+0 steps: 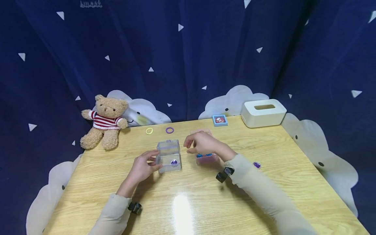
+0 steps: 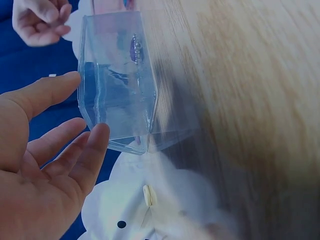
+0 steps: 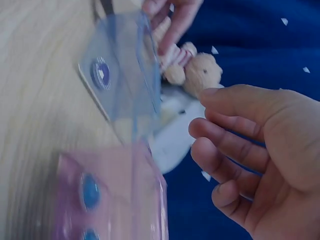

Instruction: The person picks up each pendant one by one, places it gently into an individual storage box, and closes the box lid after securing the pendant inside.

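Note:
A clear plastic box [image 1: 168, 167] stands on the table with its lid up, a purple gem [image 1: 174, 162] lying inside. My left hand [image 1: 144, 167] touches the box's left side with thumb and fingers spread. Above a pink box [image 1: 208, 160] hovers my right hand [image 1: 202, 143], fingers loosely bent and nothing between them. Two blue gems [image 3: 90, 192] lie in the pink box, which the right hand partly hides in the head view. Another purple gem [image 1: 257, 165] lies on the table to the right of the right wrist.
A yellow ring [image 1: 149, 131] and a purple ring [image 1: 169, 130] lie behind the clear box. Further back are a teddy bear [image 1: 106, 122], a small blue frame [image 1: 220, 120] and a white tissue box [image 1: 261, 117]. A dark blue curtain [image 1: 147, 39] hangs behind the table.

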Demonstrator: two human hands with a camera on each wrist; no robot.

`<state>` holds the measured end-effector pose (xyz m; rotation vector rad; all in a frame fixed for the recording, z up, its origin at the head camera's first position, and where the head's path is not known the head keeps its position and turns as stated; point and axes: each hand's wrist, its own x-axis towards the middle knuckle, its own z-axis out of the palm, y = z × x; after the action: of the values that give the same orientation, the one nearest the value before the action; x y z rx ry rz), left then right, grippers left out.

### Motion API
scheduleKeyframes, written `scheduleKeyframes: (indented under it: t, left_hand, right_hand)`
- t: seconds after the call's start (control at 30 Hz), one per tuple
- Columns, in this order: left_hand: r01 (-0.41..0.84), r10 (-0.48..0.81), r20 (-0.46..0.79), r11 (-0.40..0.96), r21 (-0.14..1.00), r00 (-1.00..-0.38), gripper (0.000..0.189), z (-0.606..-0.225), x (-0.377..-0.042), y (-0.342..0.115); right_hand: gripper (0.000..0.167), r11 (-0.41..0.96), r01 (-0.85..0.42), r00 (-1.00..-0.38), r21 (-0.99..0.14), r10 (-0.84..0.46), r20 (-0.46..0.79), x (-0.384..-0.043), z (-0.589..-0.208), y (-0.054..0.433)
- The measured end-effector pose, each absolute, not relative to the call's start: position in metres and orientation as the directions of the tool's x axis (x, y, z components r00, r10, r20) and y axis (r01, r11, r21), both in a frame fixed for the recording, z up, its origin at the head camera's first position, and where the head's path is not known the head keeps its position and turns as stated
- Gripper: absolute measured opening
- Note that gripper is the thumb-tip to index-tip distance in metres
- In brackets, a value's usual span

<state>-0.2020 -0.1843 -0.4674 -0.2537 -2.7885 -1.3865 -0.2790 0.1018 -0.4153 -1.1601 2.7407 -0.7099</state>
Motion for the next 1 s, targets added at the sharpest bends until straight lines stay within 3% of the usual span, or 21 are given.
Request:
scheduleKeyframes:
  t: [0.57,1.0]
  left_hand:
    - [0.156,0.148,0.085,0.581,0.799,-0.985,0.059,-0.467,-0.201,-0.184]
    - [0.177,0.159,0.102,0.579,0.796,-0.982,0.057,-0.466,-0.201,-0.184]
  right_hand:
    - [0.019,0.679,-0.532,-0.819,-0.506,-0.564,0.105,-0.275,-0.413,0.205]
    - [0.017,0.708,-0.454,-0.85,-0.541,-0.526,0.024,-0.267,-0.425,0.266]
